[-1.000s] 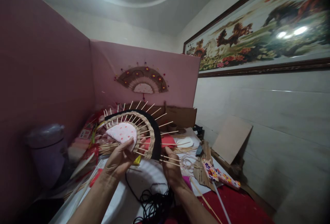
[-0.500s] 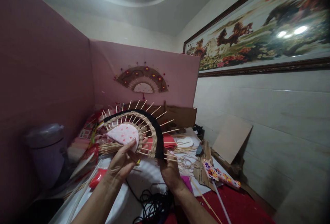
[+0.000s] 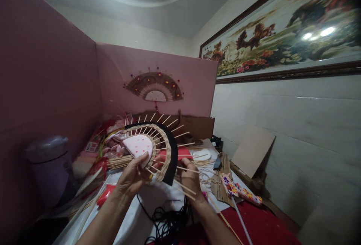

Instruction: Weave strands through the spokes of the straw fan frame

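My left hand (image 3: 134, 175) grips a half-round handmade fan by its pink, red-dotted padded base (image 3: 138, 146), thumb on the front and the other fingers partly hidden behind. Thin wooden sticks radiate from the base through a woven tan band (image 3: 166, 147) and a black band (image 3: 172, 151). At the lower right side of the fan, my right hand (image 3: 190, 177) has its fingers curled at the stick ends, with one stick crossing in front of it. Below the hands lies a tangle of black cord (image 3: 166, 222).
A finished fan (image 3: 154, 86) hangs on the pink panel (image 3: 197, 87) behind. Around the table lie bundled sticks (image 3: 120, 161), a red packet (image 3: 106, 195), corrugated cardboard (image 3: 221, 192) and a flowered glue gun (image 3: 239, 190). A lidded bin (image 3: 50, 173) stands at left.
The fan has turned clockwise, its right end now lower. My right hand has moved up from the black band's end to the protruding sticks. My left hand keeps its grip.
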Tool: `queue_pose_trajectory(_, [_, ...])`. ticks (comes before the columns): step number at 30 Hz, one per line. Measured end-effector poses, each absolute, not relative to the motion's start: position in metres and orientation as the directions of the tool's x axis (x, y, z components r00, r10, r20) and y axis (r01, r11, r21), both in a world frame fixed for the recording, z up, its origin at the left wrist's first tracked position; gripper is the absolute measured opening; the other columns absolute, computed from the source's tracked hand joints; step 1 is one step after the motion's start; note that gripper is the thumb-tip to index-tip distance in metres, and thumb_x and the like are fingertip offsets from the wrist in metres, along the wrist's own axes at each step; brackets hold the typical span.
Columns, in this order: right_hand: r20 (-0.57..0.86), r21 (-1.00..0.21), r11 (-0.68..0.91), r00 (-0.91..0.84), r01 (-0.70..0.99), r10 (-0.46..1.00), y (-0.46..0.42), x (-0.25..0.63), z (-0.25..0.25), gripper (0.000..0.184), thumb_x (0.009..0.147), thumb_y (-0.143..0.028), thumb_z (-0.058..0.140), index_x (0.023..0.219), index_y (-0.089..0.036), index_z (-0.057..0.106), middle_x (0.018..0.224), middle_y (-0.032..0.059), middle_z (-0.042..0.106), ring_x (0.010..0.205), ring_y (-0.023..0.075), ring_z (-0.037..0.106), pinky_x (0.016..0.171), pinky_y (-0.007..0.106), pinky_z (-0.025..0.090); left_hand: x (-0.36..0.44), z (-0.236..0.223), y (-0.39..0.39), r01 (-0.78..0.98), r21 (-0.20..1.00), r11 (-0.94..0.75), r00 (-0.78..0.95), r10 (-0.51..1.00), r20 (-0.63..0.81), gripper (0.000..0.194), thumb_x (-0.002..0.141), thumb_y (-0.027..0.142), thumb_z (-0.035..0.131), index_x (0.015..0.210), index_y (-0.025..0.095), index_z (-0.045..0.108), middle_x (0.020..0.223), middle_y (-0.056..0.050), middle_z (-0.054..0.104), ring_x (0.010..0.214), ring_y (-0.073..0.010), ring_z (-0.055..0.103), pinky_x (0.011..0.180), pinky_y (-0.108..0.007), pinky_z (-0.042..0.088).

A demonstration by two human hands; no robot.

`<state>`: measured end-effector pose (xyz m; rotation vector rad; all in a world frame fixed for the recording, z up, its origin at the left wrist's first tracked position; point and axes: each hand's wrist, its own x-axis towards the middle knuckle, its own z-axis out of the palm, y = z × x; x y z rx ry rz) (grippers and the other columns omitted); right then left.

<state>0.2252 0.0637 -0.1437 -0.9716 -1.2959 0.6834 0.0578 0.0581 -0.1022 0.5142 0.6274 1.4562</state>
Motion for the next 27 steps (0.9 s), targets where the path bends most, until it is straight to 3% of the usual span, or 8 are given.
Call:
queue_pose_trajectory(6, [0.484,-0.875,0.458,0.296,0.157,0.823,0.074,0.239,-0.143,0.025,0.074,-0.038,0.052,0.059,-0.018,0.05,0.049,-0.0043,0.046,0.049,0.0109,0.042,0.05,0.023,0.034,0.049,-0.101,0.062,-0.668,0.744,-0.027,-0.125,0.989,-0.076,0.015,0.073,0.006,0.057,0.086,0.012,0.06,0.068,-0.005,0.069,0.061,-0.0207,0.067,0.046,-0.024,0.053])
queue_pose_trajectory(11, [0.272,-0.917,0.338,0.286,-0.213,0.919,0.078,0.24,-0.146,0.026,0.07,-0.042,0.057,0.064,-0.018,0.048,0.048,-0.0069,0.043,0.038,0.006,0.031,0.037,0.019,0.022,0.046,-0.098,0.063,-0.649,0.75,-0.126,-0.212,0.977,-0.019,0.014,0.071,0.003,0.056,0.082,0.012,0.059,0.063,-0.003,0.067,0.055,-0.019,0.066,0.043,-0.023,0.051])
queue_pose_trajectory(14, [0.108,-0.85,0.204,0.22,-0.485,0.97,0.079,0.242,-0.145,0.031,0.064,-0.043,0.064,0.069,-0.019,0.046,0.049,-0.0085,0.043,0.033,0.002,0.021,0.034,0.016,0.011,0.045,-0.095,0.062,-0.664,0.732,-0.151,-0.243,0.97,-0.02,0.015,0.071,0.002,0.054,0.082,0.011,0.059,0.065,-0.004,0.067,0.053,-0.0184,0.065,0.043,-0.023,0.051])
queue_pose_trajectory(17, [0.058,-0.75,0.162,0.181,-0.641,0.982,0.08,0.246,-0.143,0.033,0.056,-0.034,0.071,0.072,-0.018,0.047,0.051,-0.0078,0.047,0.033,0.0004,0.02,0.034,0.014,0.009,0.043,-0.097,0.064,-0.641,0.751,-0.162,-0.259,0.966,-0.012,0.015,0.072,0.004,0.054,0.084,0.011,0.058,0.068,-0.006,0.067,0.055,-0.0194,0.066,0.044,-0.025,0.051])
queue_pose_trajectory(22, [0.09,-0.627,0.142,0.11,-0.766,0.99,0.08,0.254,-0.14,0.03,0.05,-0.019,0.073,0.07,-0.016,0.05,0.054,-0.0073,0.047,0.036,-0.0005,0.024,0.033,0.013,0.013,0.039,-0.103,0.068,-0.581,0.798,-0.16,-0.263,0.965,0.002,0.016,0.07,0.004,0.056,0.085,0.011,0.057,0.066,-0.004,0.067,0.054,-0.0188,0.066,0.045,-0.025,0.052])
queue_pose_trajectory(27, [0.124,-0.643,0.227,0.193,-0.731,0.973,0.08,0.257,-0.135,0.031,0.048,-0.019,0.076,0.07,-0.015,0.054,0.049,-0.0097,0.039,0.037,-0.0001,0.022,0.033,0.014,0.012,0.041,-0.098,0.065,-0.624,0.778,-0.071,-0.193,0.979,-0.066,0.014,0.072,0.004,0.056,0.083,0.012,0.058,0.063,-0.005,0.067,0.051,-0.0174,0.065,0.039,-0.021,0.048])
